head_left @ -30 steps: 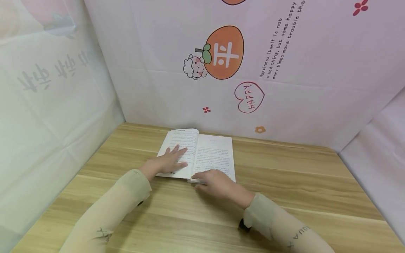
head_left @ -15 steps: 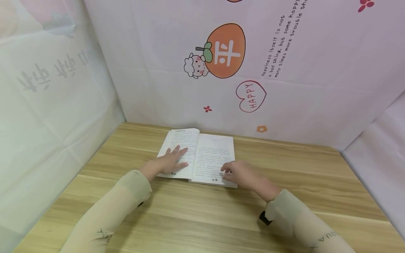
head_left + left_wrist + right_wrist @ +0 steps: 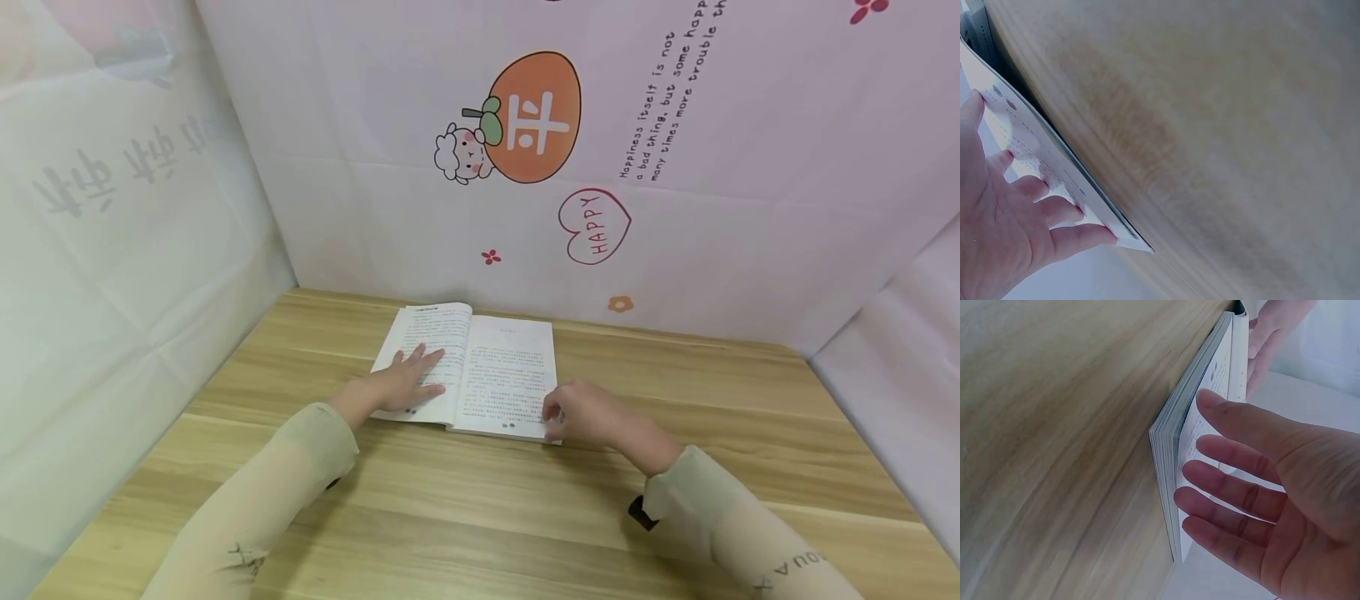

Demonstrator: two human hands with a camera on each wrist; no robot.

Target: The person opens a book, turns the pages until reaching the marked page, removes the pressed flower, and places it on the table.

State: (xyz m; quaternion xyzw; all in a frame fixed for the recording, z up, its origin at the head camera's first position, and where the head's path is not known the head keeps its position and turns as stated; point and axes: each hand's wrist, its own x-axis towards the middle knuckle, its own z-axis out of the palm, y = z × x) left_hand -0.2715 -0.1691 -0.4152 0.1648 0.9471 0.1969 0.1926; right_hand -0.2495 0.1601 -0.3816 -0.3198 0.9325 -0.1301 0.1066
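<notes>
A book with printed pages (image 3: 504,375) lies spread on the wooden table near the back wall. On its left page my left hand (image 3: 401,382) rests with fingers spread; in the left wrist view the fingertips of that hand (image 3: 1013,231) touch the paper near the lower edge. My right hand (image 3: 588,415) is at the lower right corner of the right page, its fingers loosely bent. In the right wrist view, the fingers of the right hand (image 3: 1235,481) are apart from the thumb, close over the page beside the thick page block (image 3: 1169,444). Whether they touch the paper I cannot tell.
The wooden table (image 3: 450,517) stretches in front of the book and to both sides. A white printed cloth (image 3: 360,208) with cartoon fruit and lettering hangs behind it. Pale cloth walls (image 3: 135,275) stand left and right.
My right hand has moved from the book's lower middle, near the spine, rightward across the right page to its lower right corner. The left hand stays on the left page.
</notes>
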